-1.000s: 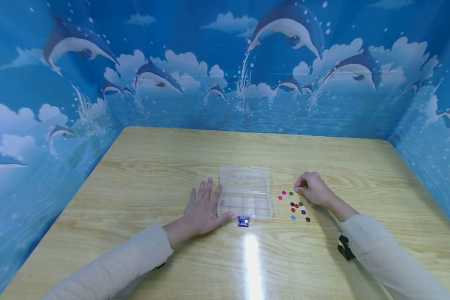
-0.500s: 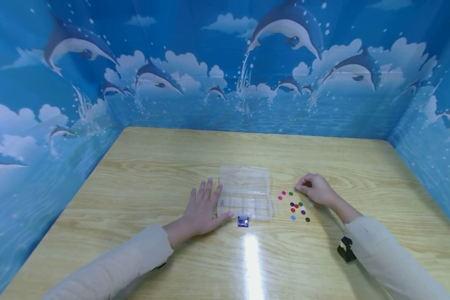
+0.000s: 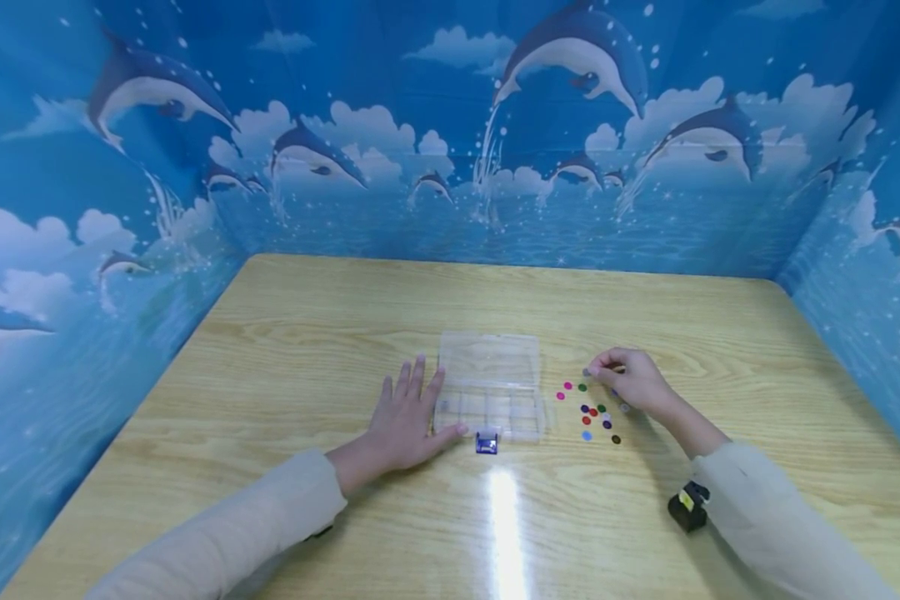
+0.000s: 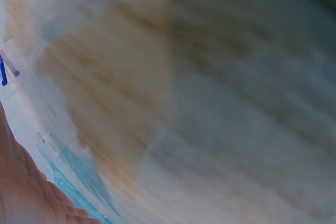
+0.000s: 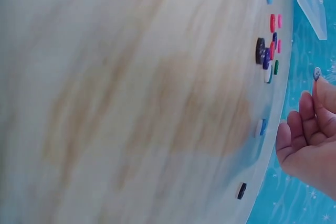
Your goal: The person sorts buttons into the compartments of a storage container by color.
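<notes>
A clear plastic compartment box [image 3: 489,360] lies on the table with its lid laid back, a blue latch [image 3: 487,442] at its front edge. My left hand [image 3: 405,423] rests spread at the box's left side, thumb along its front corner. In the left wrist view, only part of the left hand [image 4: 29,195] shows. My right hand [image 3: 636,382] pinches a small grey button [image 5: 317,73] between thumb and index finger, raised off the table in the right wrist view. Several coloured buttons lie right of the box, among them a red button [image 3: 587,421] and a light blue button [image 3: 587,436].
The wooden table [image 3: 330,317] is backed by a blue dolphin-print curtain [image 3: 450,208] on its far side and both flanks. A black button [image 5: 241,191] lies apart from the cluster. A black wrist device [image 3: 688,507] sits at the right sleeve.
The grey button now shows at my right fingertips, which have shifted slightly. The right wrist has turned and lowered a little. My left hand and the box stay put.
</notes>
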`<state>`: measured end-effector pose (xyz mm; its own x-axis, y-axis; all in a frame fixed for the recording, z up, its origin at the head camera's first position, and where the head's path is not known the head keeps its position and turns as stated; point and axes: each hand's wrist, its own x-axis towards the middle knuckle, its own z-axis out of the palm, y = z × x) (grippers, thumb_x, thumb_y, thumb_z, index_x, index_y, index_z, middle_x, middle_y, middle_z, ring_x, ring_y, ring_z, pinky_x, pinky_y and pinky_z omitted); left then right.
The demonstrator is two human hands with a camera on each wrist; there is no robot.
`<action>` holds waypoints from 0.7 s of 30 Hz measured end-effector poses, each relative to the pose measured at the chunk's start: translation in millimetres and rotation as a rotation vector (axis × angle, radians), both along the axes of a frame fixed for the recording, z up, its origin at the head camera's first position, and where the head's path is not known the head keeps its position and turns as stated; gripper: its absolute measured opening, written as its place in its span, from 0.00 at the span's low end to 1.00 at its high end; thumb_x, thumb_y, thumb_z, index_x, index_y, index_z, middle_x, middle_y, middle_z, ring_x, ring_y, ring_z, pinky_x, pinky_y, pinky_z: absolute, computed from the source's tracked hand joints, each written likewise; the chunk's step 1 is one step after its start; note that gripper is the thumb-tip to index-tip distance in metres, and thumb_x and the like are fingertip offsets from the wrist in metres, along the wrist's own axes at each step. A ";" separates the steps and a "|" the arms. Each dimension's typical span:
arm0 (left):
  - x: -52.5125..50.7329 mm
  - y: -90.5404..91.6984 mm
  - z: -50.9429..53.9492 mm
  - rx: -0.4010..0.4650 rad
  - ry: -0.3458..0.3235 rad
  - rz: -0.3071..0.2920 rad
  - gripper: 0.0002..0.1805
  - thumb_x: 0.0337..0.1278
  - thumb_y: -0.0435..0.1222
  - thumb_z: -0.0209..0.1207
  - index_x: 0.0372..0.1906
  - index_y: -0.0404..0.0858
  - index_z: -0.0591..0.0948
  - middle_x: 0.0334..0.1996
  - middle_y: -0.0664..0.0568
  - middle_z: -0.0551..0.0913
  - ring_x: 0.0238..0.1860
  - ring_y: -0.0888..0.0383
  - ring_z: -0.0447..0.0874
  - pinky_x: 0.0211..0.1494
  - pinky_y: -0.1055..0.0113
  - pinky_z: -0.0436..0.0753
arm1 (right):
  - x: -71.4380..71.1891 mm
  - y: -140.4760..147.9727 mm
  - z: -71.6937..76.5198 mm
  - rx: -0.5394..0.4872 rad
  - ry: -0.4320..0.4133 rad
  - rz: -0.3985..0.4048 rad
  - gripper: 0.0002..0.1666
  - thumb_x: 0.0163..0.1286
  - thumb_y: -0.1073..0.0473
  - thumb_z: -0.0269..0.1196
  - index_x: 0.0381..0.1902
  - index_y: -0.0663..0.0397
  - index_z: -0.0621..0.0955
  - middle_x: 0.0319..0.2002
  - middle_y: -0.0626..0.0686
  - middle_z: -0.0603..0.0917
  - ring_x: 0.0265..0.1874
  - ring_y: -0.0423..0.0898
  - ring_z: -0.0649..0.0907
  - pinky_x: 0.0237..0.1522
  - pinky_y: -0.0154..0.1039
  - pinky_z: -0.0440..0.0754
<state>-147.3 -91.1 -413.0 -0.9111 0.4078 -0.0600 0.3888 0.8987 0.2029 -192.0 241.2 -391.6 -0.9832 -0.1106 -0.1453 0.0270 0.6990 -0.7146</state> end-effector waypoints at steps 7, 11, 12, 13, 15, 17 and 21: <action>0.9 0.0 1.4 0.000 -0.010 0.003 0.49 0.57 0.67 0.39 0.73 0.39 0.48 0.72 0.35 0.40 0.72 0.36 0.39 0.71 0.38 0.48 | 3.7 0.1 2.5 -0.048 -0.004 -0.032 0.16 0.71 0.55 0.53 0.45 0.64 0.77 0.43 0.60 0.76 0.30 0.44 0.71 0.22 0.34 0.75; 1.0 0.1 2.6 -0.004 -0.013 0.006 0.48 0.57 0.67 0.39 0.73 0.39 0.48 0.72 0.35 0.40 0.72 0.36 0.39 0.71 0.38 0.48 | 5.1 -1.4 2.4 -0.081 0.006 -0.041 0.17 0.70 0.55 0.53 0.46 0.65 0.77 0.43 0.58 0.78 0.36 0.44 0.73 0.32 0.32 0.76; 1.0 0.1 2.9 -0.005 -0.013 0.006 0.48 0.57 0.67 0.39 0.73 0.39 0.48 0.72 0.35 0.40 0.72 0.36 0.39 0.71 0.38 0.48 | 5.5 -2.0 2.4 -0.093 0.005 -0.045 0.17 0.70 0.55 0.53 0.46 0.65 0.77 0.43 0.58 0.78 0.36 0.44 0.73 0.33 0.33 0.76; 1.1 0.1 3.2 -0.005 -0.014 0.007 0.48 0.57 0.67 0.39 0.73 0.39 0.48 0.72 0.35 0.40 0.72 0.36 0.39 0.71 0.38 0.48 | 6.1 -2.9 2.4 -0.102 0.009 -0.046 0.17 0.71 0.55 0.53 0.46 0.65 0.77 0.43 0.58 0.78 0.37 0.44 0.73 0.36 0.32 0.76; 1.2 0.2 3.7 -0.004 -0.016 0.008 0.49 0.57 0.67 0.39 0.73 0.39 0.48 0.72 0.35 0.40 0.72 0.36 0.39 0.71 0.38 0.47 | 7.1 -4.6 2.2 -0.128 0.007 -0.049 0.17 0.71 0.56 0.53 0.47 0.66 0.76 0.44 0.59 0.79 0.38 0.43 0.74 0.37 0.32 0.76; 1.2 0.3 3.8 -0.005 -0.017 0.008 0.48 0.57 0.67 0.39 0.73 0.39 0.48 0.72 0.35 0.40 0.72 0.36 0.39 0.71 0.38 0.47 | 8.2 -6.7 1.9 -0.156 -0.001 -0.062 0.17 0.71 0.56 0.53 0.47 0.66 0.76 0.45 0.59 0.79 0.38 0.42 0.74 0.38 0.31 0.76; 1.1 0.5 3.7 -0.006 -0.015 0.007 0.48 0.57 0.67 0.39 0.73 0.39 0.48 0.72 0.35 0.41 0.72 0.36 0.40 0.71 0.38 0.48 | 9.6 -11.2 0.9 -0.197 -0.011 -0.087 0.18 0.70 0.54 0.54 0.46 0.65 0.77 0.46 0.57 0.81 0.37 0.40 0.75 0.38 0.30 0.76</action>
<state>-146.1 -90.6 -409.3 -0.9131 0.4006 -0.0767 0.3790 0.9028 0.2033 -182.4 230.0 -390.7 -0.9887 -0.0527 -0.1405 0.0900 0.5410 -0.8362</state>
